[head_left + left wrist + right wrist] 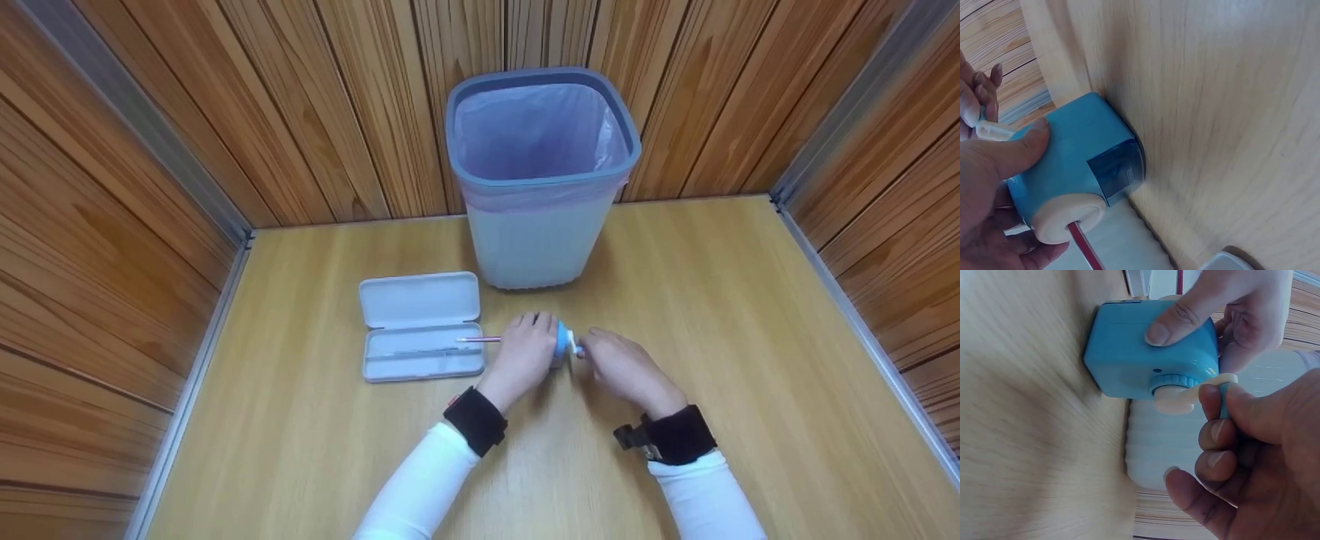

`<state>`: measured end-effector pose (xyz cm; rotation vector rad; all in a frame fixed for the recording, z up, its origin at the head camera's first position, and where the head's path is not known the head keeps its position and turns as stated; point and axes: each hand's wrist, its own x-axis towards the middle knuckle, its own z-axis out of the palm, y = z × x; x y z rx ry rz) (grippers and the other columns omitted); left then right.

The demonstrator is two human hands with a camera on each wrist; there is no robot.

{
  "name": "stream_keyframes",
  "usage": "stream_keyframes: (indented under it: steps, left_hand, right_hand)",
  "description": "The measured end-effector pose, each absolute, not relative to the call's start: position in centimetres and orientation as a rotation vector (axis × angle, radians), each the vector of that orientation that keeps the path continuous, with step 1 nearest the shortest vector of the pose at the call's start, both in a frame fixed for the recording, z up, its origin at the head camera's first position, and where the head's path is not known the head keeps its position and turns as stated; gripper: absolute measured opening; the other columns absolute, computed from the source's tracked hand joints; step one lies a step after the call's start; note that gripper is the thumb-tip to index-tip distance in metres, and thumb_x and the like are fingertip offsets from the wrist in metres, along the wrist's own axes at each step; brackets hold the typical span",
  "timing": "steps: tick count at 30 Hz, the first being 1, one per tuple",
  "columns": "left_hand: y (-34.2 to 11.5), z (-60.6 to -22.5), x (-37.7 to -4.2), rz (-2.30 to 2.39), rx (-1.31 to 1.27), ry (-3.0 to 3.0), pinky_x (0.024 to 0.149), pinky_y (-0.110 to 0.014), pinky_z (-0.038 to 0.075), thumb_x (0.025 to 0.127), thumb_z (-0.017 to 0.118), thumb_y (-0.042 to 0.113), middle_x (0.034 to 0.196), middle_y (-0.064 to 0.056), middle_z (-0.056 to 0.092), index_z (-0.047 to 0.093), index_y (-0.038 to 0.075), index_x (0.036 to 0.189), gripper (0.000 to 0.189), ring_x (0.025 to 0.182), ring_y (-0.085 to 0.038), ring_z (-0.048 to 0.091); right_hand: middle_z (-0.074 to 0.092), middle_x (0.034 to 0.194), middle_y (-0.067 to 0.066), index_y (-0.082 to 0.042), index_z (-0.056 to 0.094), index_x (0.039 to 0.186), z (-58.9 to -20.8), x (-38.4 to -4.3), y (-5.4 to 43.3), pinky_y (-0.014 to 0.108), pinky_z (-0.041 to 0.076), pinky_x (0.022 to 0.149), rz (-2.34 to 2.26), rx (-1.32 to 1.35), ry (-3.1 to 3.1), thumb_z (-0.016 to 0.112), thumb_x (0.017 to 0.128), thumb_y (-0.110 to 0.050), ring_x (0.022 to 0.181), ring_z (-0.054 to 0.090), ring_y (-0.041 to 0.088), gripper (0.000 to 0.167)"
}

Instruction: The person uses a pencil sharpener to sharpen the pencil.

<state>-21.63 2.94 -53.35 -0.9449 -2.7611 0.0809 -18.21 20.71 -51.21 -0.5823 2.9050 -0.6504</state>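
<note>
My left hand (529,351) grips a blue crank pencil sharpener (1067,152) on the table, thumb over one side and fingers round the other. A red pencil (1085,246) sticks out of the sharpener's pale round front, pointing left toward the case in the head view. On the opposite end, my right hand (624,366) pinches the blue knob (1224,399) of the cream crank handle (1207,387) between thumb and forefinger. A dark see-through window (1119,171) shows on the sharpener's side. The pencil's tip is hidden inside.
An open pale pencil case (424,366) lies left of the hands, its lid folded back. Behind them stands a tall bin (529,247) with a grey rim and a plastic liner. Wood-panelled walls (360,112) enclose the table (300,465) at the back and sides.
</note>
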Motion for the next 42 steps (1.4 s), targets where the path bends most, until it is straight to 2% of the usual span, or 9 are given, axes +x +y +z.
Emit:
stream_keyframes:
  steps: [8,21,29,36,42]
  left_hand:
    - [2.9,-53.5,-21.8,0.084,-0.959,-2.748,0.092,-0.034,0.048,0.092,0.064,0.013,0.115,-0.006,0.062,0.062,0.005,0.128,0.037,0.105,-0.023,0.058]
    - [2.8,-53.3,-21.8,0.007,-0.961,-2.808,0.098,-0.037,0.045,0.092,0.065,0.012,0.122,-0.007,0.061,0.06,0.006,0.132,0.041,0.112,-0.025,0.056]
    - [2.9,-53.2,-21.9,0.014,-0.961,-2.835,0.099,-0.037,0.044,0.092,0.066,0.012,0.125,-0.007,0.061,0.059,0.007,0.134,0.044,0.113,-0.024,0.057]
    - [2.8,-53.4,-21.8,0.066,-0.952,-2.763,0.093,-0.035,0.048,0.091,0.066,0.014,0.117,-0.006,0.063,0.062,0.008,0.13,0.04,0.106,-0.023,0.059]
    - [2.7,-53.4,-21.7,0.059,-0.945,-2.768,0.095,-0.035,0.046,0.09,0.066,0.013,0.119,-0.007,0.063,0.06,0.007,0.132,0.043,0.107,-0.024,0.057]
  right_hand:
    - [0.052,0.081,0.002,0.0,0.063,0.099,-51.0,-19.3,20.6,0.033,0.046,0.062,-0.585,-0.663,3.03,0.057,0.096,-0.004,0.071,0.049,0.018,0.007]
    - [0.057,0.093,0.005,-0.006,0.065,0.106,-51.2,-20.8,20.6,0.037,0.05,0.069,-0.665,-0.521,3.08,0.054,0.1,-0.011,0.082,0.056,0.022,0.014]
    - [0.066,0.106,0.012,-0.004,0.066,0.116,-51.0,-21.7,20.7,0.047,0.053,0.082,-0.677,-0.447,3.059,0.053,0.101,-0.015,0.098,0.064,0.032,0.022]
    - [0.071,0.1,0.011,-0.008,0.069,0.112,-51.1,-22.4,20.7,0.05,0.051,0.07,-0.71,-0.39,3.067,0.053,0.102,-0.02,0.09,0.067,0.033,0.023]
    - [0.071,0.105,0.012,-0.007,0.069,0.116,-51.8,-23.1,20.6,0.05,0.051,0.075,-0.724,-0.337,3.045,0.052,0.102,-0.02,0.094,0.066,0.033,0.025]
